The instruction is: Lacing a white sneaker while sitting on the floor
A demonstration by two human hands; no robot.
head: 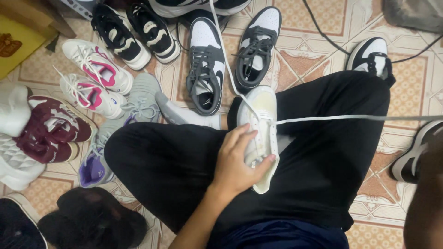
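Note:
I sit cross-legged in black trousers point(323, 152) on a tiled floor. A white sneaker point(263, 108) lies on my lap, toe pointing away. My left hand point(237, 161) grips it from the side, thumb on the sole edge and fingers over the upper. One end of its white lace point(346, 117) runs taut to the right edge of the view. The other end point(221, 41) rises toward the top edge. My right hand is out of view; only a blurred arm point(424, 203) shows at the lower right.
Many shoes ring my legs: a grey-and-white pair point(205, 64), a pink-and-white pair point(94, 64), a black-and-cream pair point(122, 37), maroon sneakers point(53, 127), grey-purple ones point(94, 163), black-and-white ones point(371, 53). A black cable point(323, 32) crosses the tiles.

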